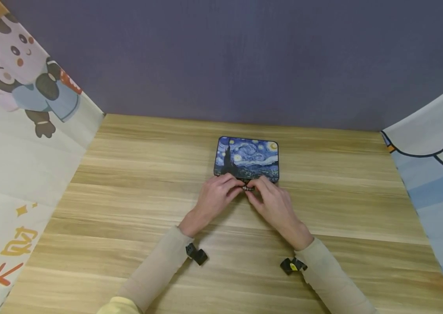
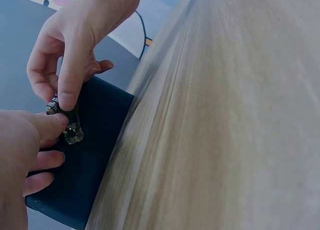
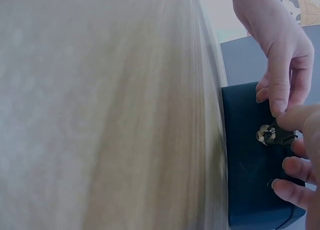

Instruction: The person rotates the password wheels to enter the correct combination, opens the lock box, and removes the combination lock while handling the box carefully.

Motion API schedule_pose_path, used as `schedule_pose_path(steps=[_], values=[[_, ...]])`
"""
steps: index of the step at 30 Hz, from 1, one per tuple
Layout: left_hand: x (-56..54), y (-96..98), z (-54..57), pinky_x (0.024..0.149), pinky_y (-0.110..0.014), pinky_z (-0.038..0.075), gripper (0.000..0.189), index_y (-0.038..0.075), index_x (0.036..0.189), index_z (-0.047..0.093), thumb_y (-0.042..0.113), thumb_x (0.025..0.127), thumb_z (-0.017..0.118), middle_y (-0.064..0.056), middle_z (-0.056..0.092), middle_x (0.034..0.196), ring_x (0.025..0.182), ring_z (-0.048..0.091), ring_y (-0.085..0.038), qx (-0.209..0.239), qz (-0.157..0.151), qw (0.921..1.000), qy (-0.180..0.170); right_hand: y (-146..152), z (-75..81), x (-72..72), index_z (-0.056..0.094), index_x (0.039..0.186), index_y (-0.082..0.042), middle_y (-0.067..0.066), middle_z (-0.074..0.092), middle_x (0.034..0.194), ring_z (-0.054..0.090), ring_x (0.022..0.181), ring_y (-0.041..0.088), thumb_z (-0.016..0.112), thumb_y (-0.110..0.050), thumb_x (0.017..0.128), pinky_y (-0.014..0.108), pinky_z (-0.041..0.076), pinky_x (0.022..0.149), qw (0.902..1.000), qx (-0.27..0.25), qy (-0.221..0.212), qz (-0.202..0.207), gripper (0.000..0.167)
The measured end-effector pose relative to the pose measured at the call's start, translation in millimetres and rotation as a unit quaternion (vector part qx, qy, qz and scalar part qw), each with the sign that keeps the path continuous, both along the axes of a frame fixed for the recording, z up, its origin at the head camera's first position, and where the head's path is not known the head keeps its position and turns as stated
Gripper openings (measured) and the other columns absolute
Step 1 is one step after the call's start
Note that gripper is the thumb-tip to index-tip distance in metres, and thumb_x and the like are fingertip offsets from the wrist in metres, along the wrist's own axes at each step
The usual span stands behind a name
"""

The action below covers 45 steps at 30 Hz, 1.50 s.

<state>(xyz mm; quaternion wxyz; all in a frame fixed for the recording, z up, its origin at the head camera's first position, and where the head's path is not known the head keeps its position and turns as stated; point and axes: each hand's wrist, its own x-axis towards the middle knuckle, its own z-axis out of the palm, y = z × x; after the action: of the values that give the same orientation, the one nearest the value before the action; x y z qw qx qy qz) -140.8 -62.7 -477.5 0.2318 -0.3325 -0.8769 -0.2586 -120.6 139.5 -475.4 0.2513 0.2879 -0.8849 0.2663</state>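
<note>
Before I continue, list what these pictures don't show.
Head view: any markings on the small dark metal lock, too tiny.
Left wrist view: lock's middle, covered by fingers.
Head view: inside the blue rectangular picture-printed box, under its lid.
Right wrist view: right hand, cut by right edge.

Box point(image 3: 250, 175) has smooth, matt sides; its clasp point(image 2: 74, 136) is shiny metal. Worktop point(image 1: 139, 196) shows smooth wood grain. Sleeves point(image 1: 155, 266) are matt cloth; hangings point(image 1: 5, 165), printed cloth.

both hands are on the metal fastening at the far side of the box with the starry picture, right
Not the far side: the head view shows the metal fastening on the near side of the box. The left hand and right hand are indeed on it.
</note>
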Motion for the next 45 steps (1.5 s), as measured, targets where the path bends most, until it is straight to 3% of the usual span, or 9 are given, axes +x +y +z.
schedule_pose_path(steps=[45], values=[[0.1, -0.2, -0.4, 0.071, -0.026, 0.057, 0.012, 0.013, 0.1, 0.08, 0.02, 0.09, 0.082, 0.002, 0.074, 0.095, 0.082, 0.069, -0.011, -0.001, 0.004, 1.0, -0.007, -0.3, 0.7, -0.8, 0.068, 0.102, -0.007, 0.004, 0.064, 0.09, 0.056, 0.064, 0.012, 0.084, -0.008, 0.084, 0.026, 0.046, 0.047, 0.9999, -0.001, -0.009, 0.007, 0.024]])
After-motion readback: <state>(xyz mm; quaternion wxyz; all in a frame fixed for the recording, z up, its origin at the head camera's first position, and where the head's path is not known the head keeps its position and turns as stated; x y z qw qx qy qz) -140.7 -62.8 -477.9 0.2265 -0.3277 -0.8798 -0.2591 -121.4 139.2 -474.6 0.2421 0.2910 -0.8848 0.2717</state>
